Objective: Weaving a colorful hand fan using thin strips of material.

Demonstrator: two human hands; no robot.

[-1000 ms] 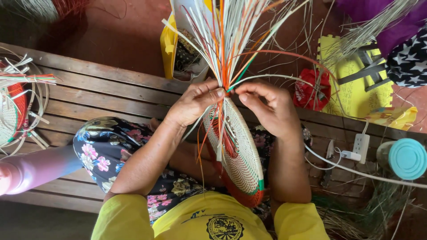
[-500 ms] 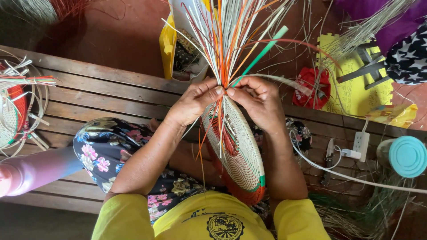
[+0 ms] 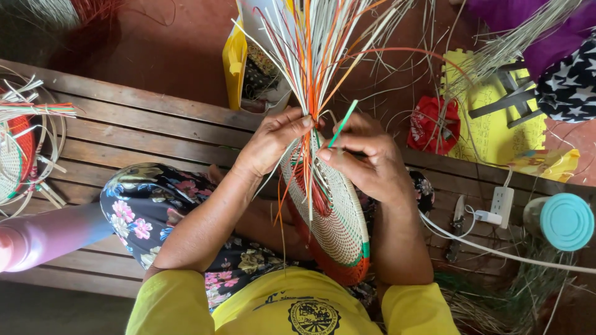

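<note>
Green strip (image 3: pixel 342 123) now lower, right-hand fingers (image 3: pixel 347 152) hiding its end.

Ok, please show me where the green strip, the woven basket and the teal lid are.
green strip (image 3: pixel 343 121), head view, middle of its length
woven basket (image 3: pixel 341 217), head view, pale woven side
teal lid (image 3: pixel 566 221), head view, centre of the top

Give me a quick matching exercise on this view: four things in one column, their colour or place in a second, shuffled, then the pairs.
Things:
1. jar lid
2. woven basket
3. strip in the right hand
4. power strip

Descriptions:
A. green
B. white, on the wooden bench at right
C. turquoise, far right
D. held on edge between both hands

Pairs: 1-C, 2-D, 3-A, 4-B
</note>
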